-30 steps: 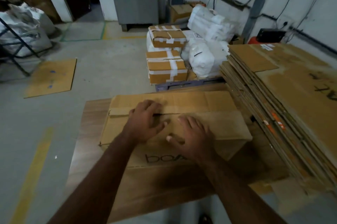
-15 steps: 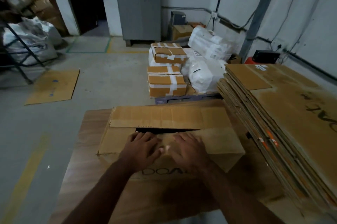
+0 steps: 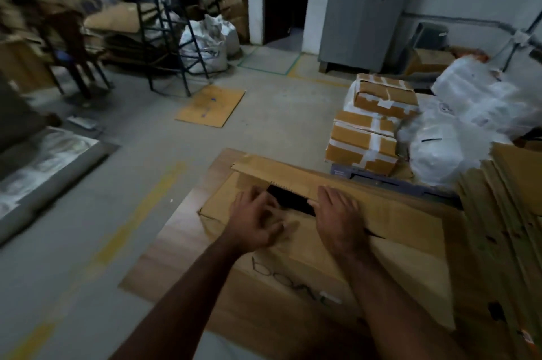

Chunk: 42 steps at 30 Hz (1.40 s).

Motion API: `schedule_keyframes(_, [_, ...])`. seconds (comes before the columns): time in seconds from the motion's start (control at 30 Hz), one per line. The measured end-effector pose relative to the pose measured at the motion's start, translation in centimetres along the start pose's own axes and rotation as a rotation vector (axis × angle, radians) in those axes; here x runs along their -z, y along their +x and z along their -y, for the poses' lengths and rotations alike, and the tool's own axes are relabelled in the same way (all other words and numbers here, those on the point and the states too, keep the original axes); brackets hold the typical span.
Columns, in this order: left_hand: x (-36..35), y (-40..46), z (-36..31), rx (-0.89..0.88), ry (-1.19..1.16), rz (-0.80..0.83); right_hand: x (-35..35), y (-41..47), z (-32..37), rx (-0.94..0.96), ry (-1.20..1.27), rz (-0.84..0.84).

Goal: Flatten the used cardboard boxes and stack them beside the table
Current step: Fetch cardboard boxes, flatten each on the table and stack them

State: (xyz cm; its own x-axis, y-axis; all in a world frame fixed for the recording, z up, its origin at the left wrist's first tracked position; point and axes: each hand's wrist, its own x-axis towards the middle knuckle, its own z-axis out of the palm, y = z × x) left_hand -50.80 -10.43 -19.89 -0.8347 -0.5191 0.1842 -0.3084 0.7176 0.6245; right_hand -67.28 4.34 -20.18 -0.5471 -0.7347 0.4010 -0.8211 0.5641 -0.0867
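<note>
A brown cardboard box [image 3: 404, 230] with dark handwriting on its side lies on the wooden table [image 3: 179, 245]. Its top flaps are parted, showing a dark gap between them. My left hand [image 3: 255, 220] rests on the near flap at the gap's left end, fingers spread and blurred. My right hand [image 3: 337, 213] lies flat on the far flap beside the gap, fingers straight. A tall stack of flattened cardboard [image 3: 504, 213] stands at the table's right side.
Taped boxes [image 3: 363, 145] and white sacks [image 3: 457, 137] sit on a pallet beyond the table. A loose cardboard sheet [image 3: 209, 106] lies on the concrete floor. A metal frame [image 3: 164, 31], more sacks and piled boxes fill the back left. A grey cabinet [image 3: 363, 5] stands by the doorway.
My view has swung left. The gap between the box flaps has widened, my right hand has moved onto the far flap, and my left hand has shifted to the gap's left end.
</note>
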Motion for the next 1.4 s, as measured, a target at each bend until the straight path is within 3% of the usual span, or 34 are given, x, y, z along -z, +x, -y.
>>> schedule_keyframes(0.07, [-0.1, 0.3, -1.0, 0.187, 0.036, -0.074, -0.2, 0.3, -0.2, -0.022, 0.037, -0.096])
schedule_keyframes(0.27, [-1.0, 2.1, -2.8, 0.536, 0.278, -0.129, 0.1, -0.2, -0.5, -0.040, 0.076, -0.163])
schedule_keyframes(0.43, [0.2, 4.2, -4.2, 0.507, 0.840, -0.001, 0.4, -0.5, -1.5, -0.037, 0.098, -0.145])
schedule_keyframes(0.6, [4.0, 4.8, -5.1, 0.373, 0.856, 0.113, 0.8, 0.1, -2.6, -0.105, 0.103, -0.143])
schedule_keyframes(0.8, [8.6, 5.2, -3.8, 0.438, 0.664, 0.049, 1.9, -0.1, -2.3, -0.131, 0.135, -0.048])
schedule_keyframes(0.97, [11.6, 6.4, -1.7, 0.468, 0.550, 0.025, 1.8, 0.0, -2.6, -0.122, 0.150, -0.076])
schedule_keyframes(1.1, [13.7, 5.6, 2.6, 0.590, 0.589, -0.080, 0.6, -1.8, -2.7, -0.023, 0.081, -0.063])
schedule_keyframes(1.2, [11.3, 4.2, 5.4, 0.552, 0.675, -0.026, 0.4, -1.6, -3.1, 0.002, 0.066, 0.004])
schedule_keyframes(1.27, [8.5, 3.2, 5.8, 0.515, 0.409, 0.076, 0.4, -1.4, -3.2, -0.003, 0.063, 0.074])
schedule_keyframes(1.33, [6.0, 1.4, 5.2, 0.605, -0.081, 0.165, 0.2, -1.7, -3.1, -0.017, 0.044, 0.134])
schedule_keyframes(1.4, [5.0, -0.3, 4.4, 0.671, -0.449, 0.154, 0.7, -1.7, -2.3, -0.051, 0.037, 0.217])
